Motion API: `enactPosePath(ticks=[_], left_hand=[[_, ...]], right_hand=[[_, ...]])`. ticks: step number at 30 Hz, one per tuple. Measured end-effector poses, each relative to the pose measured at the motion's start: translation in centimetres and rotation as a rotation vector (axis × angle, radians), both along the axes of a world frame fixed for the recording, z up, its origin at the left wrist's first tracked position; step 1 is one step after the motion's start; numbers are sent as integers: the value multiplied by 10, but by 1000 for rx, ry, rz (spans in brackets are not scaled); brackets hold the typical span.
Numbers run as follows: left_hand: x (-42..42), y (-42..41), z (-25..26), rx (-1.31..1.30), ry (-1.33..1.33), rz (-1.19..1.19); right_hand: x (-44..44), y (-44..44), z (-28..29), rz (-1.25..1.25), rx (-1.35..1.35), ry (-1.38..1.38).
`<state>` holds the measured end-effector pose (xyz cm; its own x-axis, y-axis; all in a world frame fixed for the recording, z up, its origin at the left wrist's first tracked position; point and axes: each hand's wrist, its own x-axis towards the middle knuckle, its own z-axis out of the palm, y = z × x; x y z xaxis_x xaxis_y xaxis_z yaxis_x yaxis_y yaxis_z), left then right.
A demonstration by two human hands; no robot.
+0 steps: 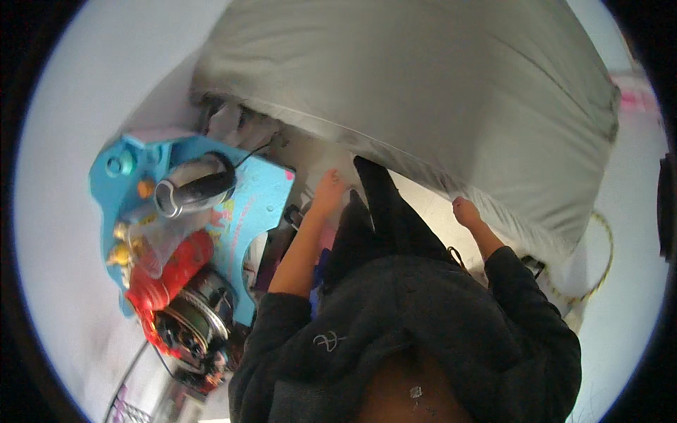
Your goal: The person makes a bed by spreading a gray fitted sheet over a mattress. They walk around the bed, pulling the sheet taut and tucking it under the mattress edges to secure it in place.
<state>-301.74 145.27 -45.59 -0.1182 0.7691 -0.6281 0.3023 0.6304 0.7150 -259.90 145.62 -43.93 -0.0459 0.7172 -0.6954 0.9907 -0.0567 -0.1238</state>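
Note:
A bed with a grey-green fitted sheet (412, 90) spreads in front of me, its near edge running slantwise across the view. My left hand (331, 189) hangs over the floor between a light blue children's table and my legs. Its fingers are blurred, and I see nothing in them. Close to the bed's near edge is my right hand (466, 212), its fingers curled in with no object visible in them. Whether it touches the sheet, I cannot tell.
On the blue table (259, 193) lie a silver and black electric appliance (195, 185) with a cord, a clear plastic container (158, 238) and a red bottle-like object (174, 269). Metal pots or tins (201, 317) stand beside it. A yellow-green cord (608, 254) curves past the bed's right corner.

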Motion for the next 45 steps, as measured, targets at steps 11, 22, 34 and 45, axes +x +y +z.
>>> enactPosePath(ticks=[11,22,34,45], left_hand=[[-57,-155,-68,-230,299,-513],[113,-72,-42,-62,335,-757],[564,-164,85,452,268,-1705],[814,-197,107,106,30,-1753]], right_hand=[[50,-231,32,-574,-54,515],[164,-391,26,-895,233,404],[326,-644,-6,-1546,387,52],[432,-635,24,-2042,479,804]])
